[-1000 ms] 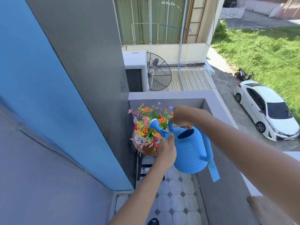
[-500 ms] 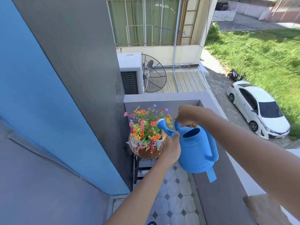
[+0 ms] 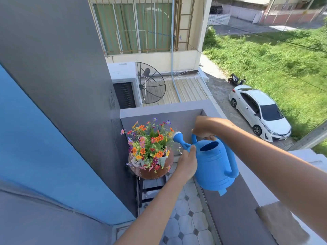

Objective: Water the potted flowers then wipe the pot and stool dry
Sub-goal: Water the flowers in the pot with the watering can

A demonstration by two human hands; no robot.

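Balcony corner, seen from above. A blue plastic watering can [image 3: 215,165] with a rose-tipped spout is held in the air just to the 3 o'clock side of a round brown ceramic pot [image 3: 150,171] holding a bunch of small orange, red, pink and purple flowers [image 3: 150,142]. The right hand [image 3: 203,129] has its fingers curled around the can's top handle. The left hand [image 3: 187,163] cups the can's front wall at the base of the spout, thumb pressed against the blue plastic, fingers wrapped out of sight behind it. The spout's sprinkler head [image 3: 177,134] points toward 10 o'clock and sits at the edge of the blooms; whether it touches them cannot be told.

The pot stands on a dark slatted stool [image 3: 150,188], set tight in the corner between a grey wall [image 3: 62,68] at 9 o'clock and a grey parapet [image 3: 159,114] at 12 o'clock. Pale octagonal floor tiles [image 3: 187,221] run toward 6 o'clock. A tan cloth [image 3: 281,225] lies on the parapet ledge at 4 o'clock. Beyond the parapet, at 2 o'clock, a white car [image 3: 260,110] is parked beside grass [image 3: 283,59].
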